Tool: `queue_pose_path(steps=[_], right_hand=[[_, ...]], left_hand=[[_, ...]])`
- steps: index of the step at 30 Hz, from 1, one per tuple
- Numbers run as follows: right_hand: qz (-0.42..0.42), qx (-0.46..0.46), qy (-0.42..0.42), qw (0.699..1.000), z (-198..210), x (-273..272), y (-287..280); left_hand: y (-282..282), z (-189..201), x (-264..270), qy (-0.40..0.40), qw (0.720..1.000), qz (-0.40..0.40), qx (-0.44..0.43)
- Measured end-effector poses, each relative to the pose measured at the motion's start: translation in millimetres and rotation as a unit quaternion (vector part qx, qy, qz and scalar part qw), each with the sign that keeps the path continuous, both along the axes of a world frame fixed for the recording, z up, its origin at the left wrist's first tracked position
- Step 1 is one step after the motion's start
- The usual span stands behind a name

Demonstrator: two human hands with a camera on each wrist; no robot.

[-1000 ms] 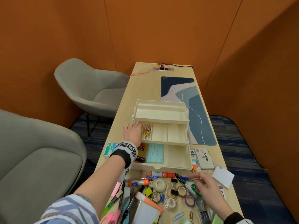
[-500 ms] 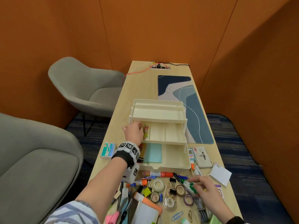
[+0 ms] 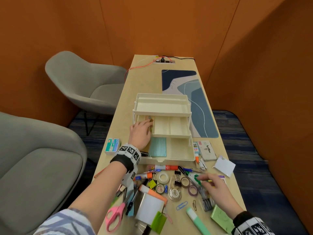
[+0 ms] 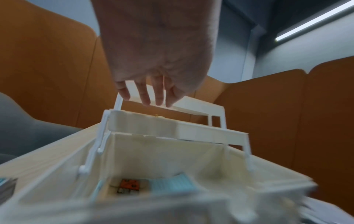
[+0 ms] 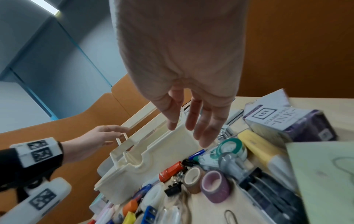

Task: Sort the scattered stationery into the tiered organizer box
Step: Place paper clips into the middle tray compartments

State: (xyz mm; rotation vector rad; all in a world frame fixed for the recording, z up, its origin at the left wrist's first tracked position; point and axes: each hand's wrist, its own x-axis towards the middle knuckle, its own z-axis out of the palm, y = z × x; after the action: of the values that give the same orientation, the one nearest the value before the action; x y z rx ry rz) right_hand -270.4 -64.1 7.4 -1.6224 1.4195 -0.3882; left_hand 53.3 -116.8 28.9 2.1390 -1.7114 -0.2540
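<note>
The cream tiered organizer box (image 3: 162,106) (image 4: 201,130) (image 5: 153,153) stands open in the middle of the table. My left hand (image 3: 144,126) (image 4: 151,98) lies open, fingers straight, over the middle tier's left compartment, where coloured paper clips (image 3: 150,122) lie. A teal pad (image 3: 158,146) rests in the bottom tier. My right hand (image 3: 205,181) (image 5: 193,130) hovers open just above a green tape roll (image 3: 196,177) (image 5: 229,147) in the stationery pile. It holds nothing.
Tape rolls, binder clips, pens, glue sticks and pink scissors (image 3: 114,216) crowd the table's near end. A staples box (image 3: 112,146) sits left of the organizer, an Artline case (image 3: 206,150) and white paper (image 3: 224,165) right. A purple ink box (image 5: 287,121) lies nearby. Grey chairs (image 3: 84,85) stand at left.
My left hand has slid a little right over the paper clips in the middle tier. My right hand has shifted slightly over the pile toward the green tape.
</note>
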Motion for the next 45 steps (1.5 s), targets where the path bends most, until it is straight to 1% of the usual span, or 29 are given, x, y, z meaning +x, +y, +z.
queue_pose_path(steps=[2, 4, 5, 7, 9, 11, 13, 16, 19, 20, 23, 24, 28, 30, 33, 35, 36, 37, 38, 40, 42, 44, 45], right_hand=[[0.020, -0.013, 0.018, 1.000, -4, -4, 5], [0.062, -0.020, 0.071, 0.995, -7, -1, 12], [0.091, -0.027, 0.105, 0.990, -10, 3, 16], [0.155, -0.062, 0.161, 0.973, -20, 13, 27], [0.211, -0.106, 0.199, 0.951, -35, 23, 39], [0.260, -0.140, 0.253, 0.921, -49, 31, 49], [0.282, -0.174, 0.313, 0.890, -58, 36, 54], [0.286, -0.213, 0.338, 0.871, -61, 41, 57], [0.293, -0.249, 0.357, 0.851, -65, 45, 52], [0.295, -0.251, 0.363, 0.848, -68, 46, 50], [0.313, -0.232, 0.373, 0.842, -80, 46, 45], [0.322, -0.232, 0.370, 0.840, -83, 46, 45], [0.335, -0.251, 0.358, 0.835, -71, 50, 46], [0.333, -0.251, 0.355, 0.837, -70, 50, 47], [0.344, -0.251, 0.348, 0.835, -77, 51, 44], [0.336, -0.240, 0.337, 0.846, -77, 51, 42], [0.332, -0.235, 0.325, 0.854, -75, 51, 42], [0.332, -0.237, 0.315, 0.857, -71, 51, 42], [0.340, -0.242, 0.314, 0.853, -66, 50, 42], [0.359, -0.221, 0.293, 0.858, -58, 49, 40], [0.373, -0.213, 0.290, 0.855, -56, 49, 39], [0.367, -0.195, 0.269, 0.869, -55, 50, 37], [0.359, -0.191, 0.258, 0.877, -56, 50, 37]], left_hand=[[27, -2, -14, 0.050, 0.998, 0.011, -0.046], [62, -10, -39, 0.082, 0.995, -0.010, -0.061], [81, -15, -56, 0.091, 0.994, -0.043, -0.048], [115, -28, -90, 0.094, 0.985, -0.143, 0.008], [138, -40, -116, 0.055, 0.968, -0.229, 0.089], [148, -48, -128, -0.015, 0.948, -0.283, 0.146], [155, -52, -129, -0.070, 0.931, -0.320, 0.160], [160, -56, -126, -0.131, 0.903, -0.376, 0.162], [166, -59, -130, -0.202, 0.862, -0.419, 0.202], [166, -64, -132, -0.205, 0.856, -0.423, 0.213], [163, -82, -129, -0.212, 0.864, -0.423, 0.174], [162, -82, -130, -0.212, 0.865, -0.422, 0.168], [160, -82, -135, -0.218, 0.872, -0.409, 0.158], [161, -82, -137, -0.223, 0.877, -0.404, 0.132], [162, -84, -138, -0.201, 0.891, -0.388, 0.122], [163, -79, -137, -0.148, 0.907, -0.378, 0.111], [163, -74, -135, -0.115, 0.920, -0.361, 0.101], [163, -72, -131, -0.075, 0.935, -0.332, 0.094], [163, -70, -128, -0.036, 0.951, -0.297, 0.079], [161, -70, -118, 0.047, 0.976, -0.209, 0.037], [156, -70, -107, 0.127, 0.986, -0.111, 0.003], [149, -68, -96, 0.188, 0.982, -0.024, -0.004], [145, -68, -91, 0.201, 0.980, -0.001, 0.009]])
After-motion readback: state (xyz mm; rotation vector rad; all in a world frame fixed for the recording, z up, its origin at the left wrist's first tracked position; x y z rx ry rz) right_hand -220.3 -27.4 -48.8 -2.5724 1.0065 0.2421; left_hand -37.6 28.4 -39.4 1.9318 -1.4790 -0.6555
